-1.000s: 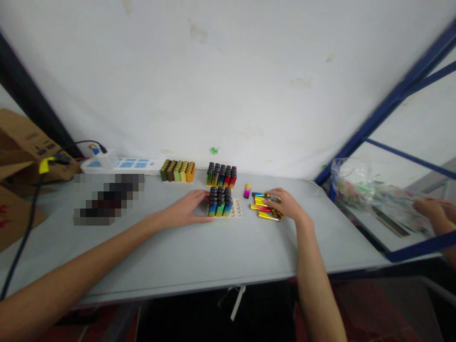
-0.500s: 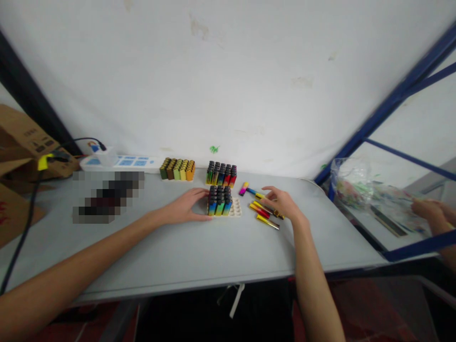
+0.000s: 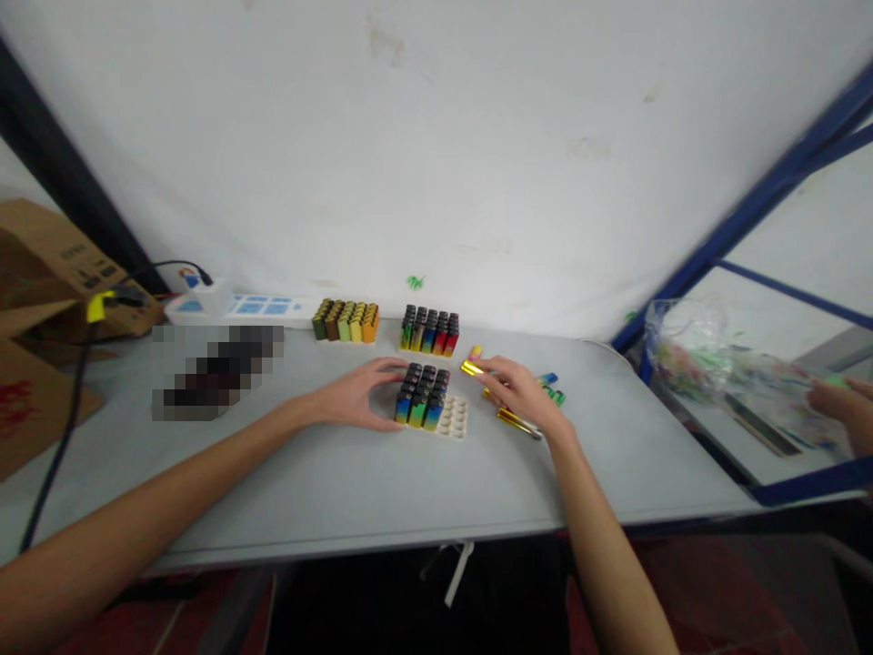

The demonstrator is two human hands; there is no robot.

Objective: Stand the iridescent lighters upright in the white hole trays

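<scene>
- At the left side of the white tray (image 3: 453, 420), the left hand (image 3: 363, 397) is spread in a wide curve, its thumb by the near left corner and its fingers reaching toward the far left part of the upright lighters; whether every fingertip touches is too small to tell.
- In the white tray, dark-topped lighters (image 3: 419, 400) stand upright in 3 columns with blue and green bodies, while bare sockets show on its right side.
- Just to the right of the tray, the right hand (image 3: 515, 393) is narrowed around a shiny gold lighter (image 3: 472, 368), whose end sticks out toward the tray.
- Farther right of the tray, under and beside the right hand, loose lighters (image 3: 519, 423) lie on the table (image 3: 341, 500); gold, blue and green show, partly covered by the hand.
- Behind the tray, near the wall (image 3: 423, 164), stands a block of dark-topped lighters in green, yellow, blue and red (image 3: 429, 334).
- Behind and left of the tray is a block of gold-topped lighters (image 3: 346, 325), with a white power strip (image 3: 273, 311) beyond its left side.
- Well to the right of the tray, past a blue metal frame (image 3: 733, 223), are a clear plastic bag (image 3: 688, 341) and another person's hand (image 3: 842, 408), blurred.
</scene>
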